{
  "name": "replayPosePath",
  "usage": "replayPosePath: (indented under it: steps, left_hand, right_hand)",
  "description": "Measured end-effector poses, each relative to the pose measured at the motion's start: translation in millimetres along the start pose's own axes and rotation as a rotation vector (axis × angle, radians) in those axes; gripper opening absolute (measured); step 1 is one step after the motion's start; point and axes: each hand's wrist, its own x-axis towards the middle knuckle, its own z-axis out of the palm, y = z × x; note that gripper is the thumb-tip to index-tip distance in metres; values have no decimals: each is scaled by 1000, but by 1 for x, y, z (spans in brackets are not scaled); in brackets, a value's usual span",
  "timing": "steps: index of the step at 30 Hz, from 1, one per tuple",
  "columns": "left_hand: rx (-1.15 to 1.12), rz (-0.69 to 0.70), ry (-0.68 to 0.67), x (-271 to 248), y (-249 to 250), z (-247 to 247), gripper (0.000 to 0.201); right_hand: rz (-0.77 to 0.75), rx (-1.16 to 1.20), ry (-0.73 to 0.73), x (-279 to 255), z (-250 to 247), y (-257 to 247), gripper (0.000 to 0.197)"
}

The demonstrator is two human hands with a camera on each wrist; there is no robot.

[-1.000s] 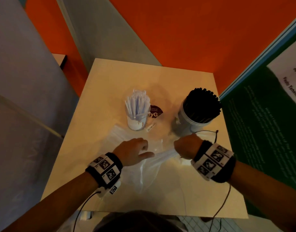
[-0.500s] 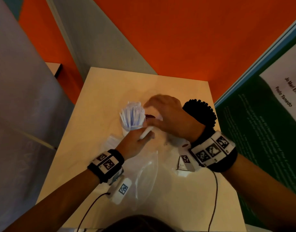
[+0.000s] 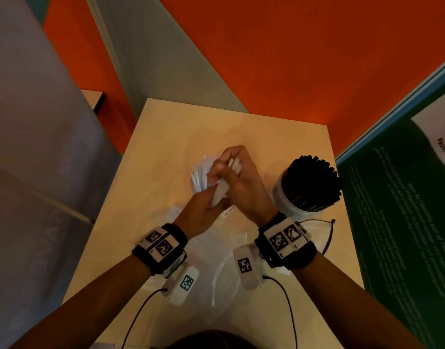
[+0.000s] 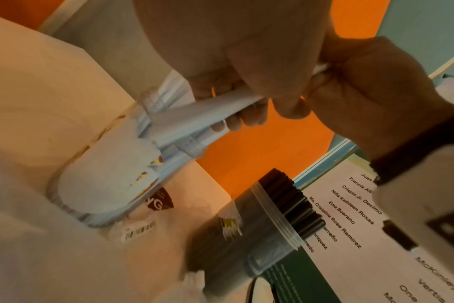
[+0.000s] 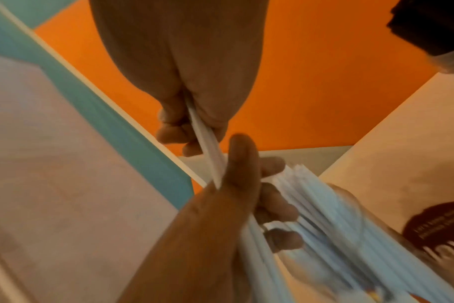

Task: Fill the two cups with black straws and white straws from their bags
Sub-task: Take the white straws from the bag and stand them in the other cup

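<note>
Both hands meet over the middle of the table. My left hand grips the lower end of a small bunch of white wrapped straws, and my right hand pinches the upper end. In the left wrist view the bunch of white straws slants down toward the clear cup of white straws. That cup is mostly hidden behind my hands in the head view. The cup of black straws stands full at the right, untouched.
Crumpled clear plastic bags lie flat on the table under my wrists. A barcode label and a dark sticker sit beside the white-straw cup. A green poster board borders the table's right edge; orange wall behind.
Both hands left the bags near the front and rose toward the white-straw cup, carrying a bunch of white straws. The right hand now grips the bunch together with the left.
</note>
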Motion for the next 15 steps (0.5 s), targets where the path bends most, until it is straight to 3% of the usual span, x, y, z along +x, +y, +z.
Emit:
replayPosePath:
  steps: [3,10,13,15]
  left_hand:
    - [200,50,104,5,-8,-18,46]
    - [295,34,203,14,-30,-46,37]
    - [361,28,287,13,-47,-50,48]
    - [381,-16,316,16,-55,-50,67]
  right_hand:
    - [-66,81,113,25,-8,-14,19]
    - [-106,37,212,57,-11,-3,21]
    - [-67,-11,238,60,-11,15,20]
    - [-36,-179,195,56,-9,29,12]
